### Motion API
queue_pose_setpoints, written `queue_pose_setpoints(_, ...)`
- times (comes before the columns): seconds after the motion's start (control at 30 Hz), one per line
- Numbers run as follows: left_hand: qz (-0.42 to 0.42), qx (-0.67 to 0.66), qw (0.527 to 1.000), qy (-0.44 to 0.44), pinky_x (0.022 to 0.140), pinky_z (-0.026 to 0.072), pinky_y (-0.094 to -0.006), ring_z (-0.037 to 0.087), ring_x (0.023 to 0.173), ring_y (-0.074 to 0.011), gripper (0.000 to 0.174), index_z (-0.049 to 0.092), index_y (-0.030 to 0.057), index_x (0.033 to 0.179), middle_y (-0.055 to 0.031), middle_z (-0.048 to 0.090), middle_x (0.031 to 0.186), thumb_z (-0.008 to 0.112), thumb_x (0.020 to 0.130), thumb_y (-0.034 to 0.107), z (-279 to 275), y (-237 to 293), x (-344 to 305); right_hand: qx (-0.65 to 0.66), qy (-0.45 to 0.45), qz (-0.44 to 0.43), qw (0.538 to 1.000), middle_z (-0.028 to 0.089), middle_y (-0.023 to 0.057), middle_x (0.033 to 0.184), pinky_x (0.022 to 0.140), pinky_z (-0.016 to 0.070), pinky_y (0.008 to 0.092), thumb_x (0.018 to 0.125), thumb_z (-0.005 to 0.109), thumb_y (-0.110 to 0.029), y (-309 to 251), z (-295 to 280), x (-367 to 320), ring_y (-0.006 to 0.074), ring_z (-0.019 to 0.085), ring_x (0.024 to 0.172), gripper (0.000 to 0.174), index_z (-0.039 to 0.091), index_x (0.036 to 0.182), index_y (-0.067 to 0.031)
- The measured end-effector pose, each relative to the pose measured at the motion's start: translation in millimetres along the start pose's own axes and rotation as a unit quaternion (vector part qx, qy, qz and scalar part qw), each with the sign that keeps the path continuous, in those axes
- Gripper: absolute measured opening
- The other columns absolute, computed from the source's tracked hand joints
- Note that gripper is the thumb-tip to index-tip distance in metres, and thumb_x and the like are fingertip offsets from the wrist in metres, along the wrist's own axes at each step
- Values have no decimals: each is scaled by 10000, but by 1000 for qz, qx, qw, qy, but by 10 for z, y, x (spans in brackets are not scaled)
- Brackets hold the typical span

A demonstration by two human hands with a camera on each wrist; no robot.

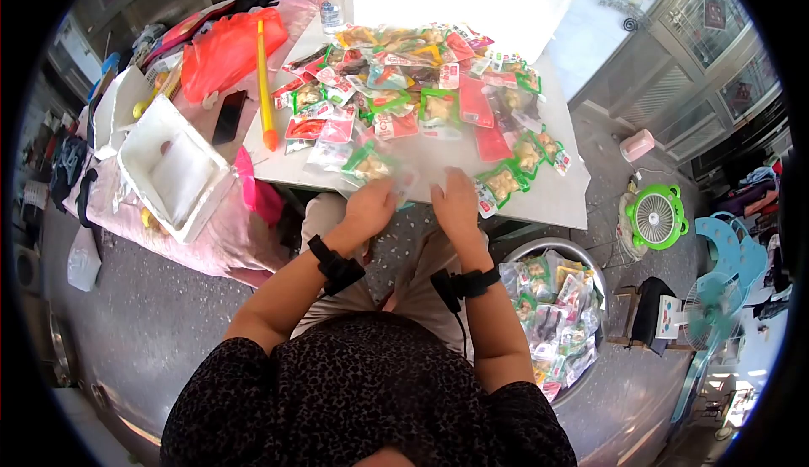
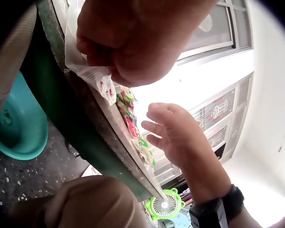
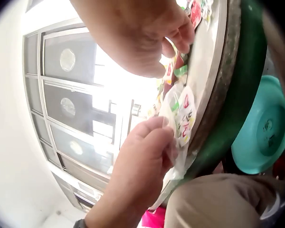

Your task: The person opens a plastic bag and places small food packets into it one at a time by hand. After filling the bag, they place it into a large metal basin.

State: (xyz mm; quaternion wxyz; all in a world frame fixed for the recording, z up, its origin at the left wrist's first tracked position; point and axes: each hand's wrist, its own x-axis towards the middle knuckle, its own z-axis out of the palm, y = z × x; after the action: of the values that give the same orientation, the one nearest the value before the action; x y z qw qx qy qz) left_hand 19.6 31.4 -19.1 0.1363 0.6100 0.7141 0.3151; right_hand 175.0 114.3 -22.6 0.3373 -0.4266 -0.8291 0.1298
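Observation:
My left hand (image 1: pixel 371 206) pinches a clear plastic bag (image 3: pixel 168 159) at the table's front edge. A small green-edged food packet (image 1: pixel 368 164) shows at the bag; in the right wrist view, red lettering shows through the plastic. To the right, my right hand (image 1: pixel 457 203) hovers over the same edge with fingers loosely bent and nothing between them. Beyond both hands lies a spread of sealed snack packets (image 1: pixel 438 106), some green-edged, others red. A few green-edged packets (image 1: pixel 503 184) lie just right of my right hand.
A metal basin (image 1: pixel 600 286) full of bagged packets stands on the floor at right. White foam boxes (image 1: pixel 211 189) sit on the pink cloth at left, near a dark phone (image 1: pixel 229 117). A yellow stick (image 1: pixel 266 88) and a jar (image 1: pixel 331 3) are on the table (image 1: pixel 556 206).

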Motion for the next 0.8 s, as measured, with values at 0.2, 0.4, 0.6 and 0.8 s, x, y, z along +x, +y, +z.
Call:
queue_pose_setpoints(0.2, 58, 35, 997, 50, 627, 424, -400, 516, 714, -328, 195, 516, 33, 866, -150, 516, 763, 500, 700, 133, 78, -75, -71, -248, -97, 77, 961, 362, 200, 1161, 788, 372, 460, 604, 646, -292, 302, -528, -106, 349, 308, 1119, 564, 448, 1070, -43)
queue_pose_setpoints(0.4, 41, 79, 996, 29, 573, 426, -409, 517, 670, -324, 117, 505, 40, 780, -129, 516, 730, 488, 702, 125, 87, -81, -137, -234, -102, -47, 966, 372, 207, 1126, 749, 401, 455, 653, 593, -152, 444, -469, -230, 372, 327, 1096, 353, 488, 967, -30)
queue_pose_setpoints(0.6, 25, 46, 997, 50, 575, 424, -408, 519, 673, -319, 105, 507, 51, 767, -126, 509, 715, 464, 716, 132, 80, -59, -148, -76, -38, -47, 995, 460, 175, 1030, 761, 404, 443, 727, 474, -40, 570, -553, -261, 351, 449, 966, 201, 505, 925, -16)
queue_pose_setpoints(0.8, 35, -22, 996, 79, 590, 420, -387, 514, 704, -323, 114, 510, 39, 788, -144, 524, 750, 483, 713, 119, 134, -100, -126, 494, 94, 343, 793, 491, 91, 1003, 730, 443, 433, 859, 361, -130, 78, -761, -199, 243, 509, 889, 222, 416, 1058, -50)
